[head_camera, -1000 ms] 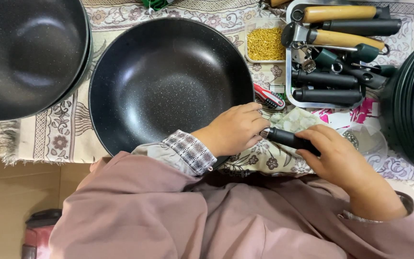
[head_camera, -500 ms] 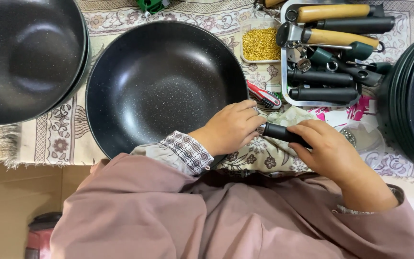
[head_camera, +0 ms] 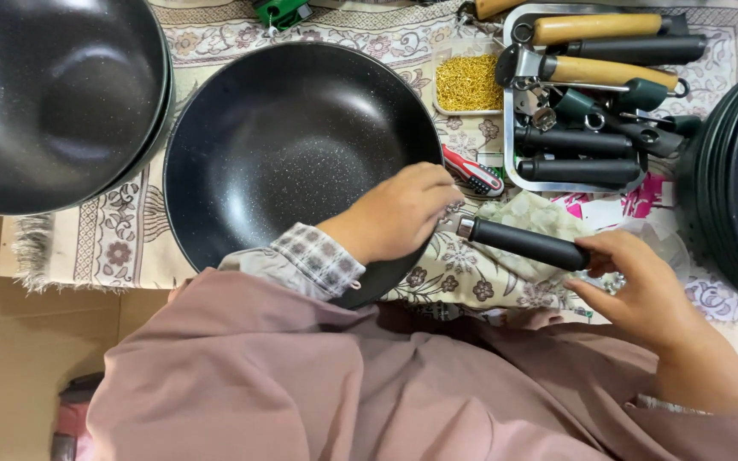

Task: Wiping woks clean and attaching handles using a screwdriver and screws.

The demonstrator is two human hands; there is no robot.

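Left hand on black wok rim, right hand gripping black handle.

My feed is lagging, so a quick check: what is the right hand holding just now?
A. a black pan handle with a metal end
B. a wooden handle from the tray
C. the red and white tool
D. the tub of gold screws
A: the right hand grips a black pan handle, its metal end pointing at the wok that the left hand steadies by the rim.
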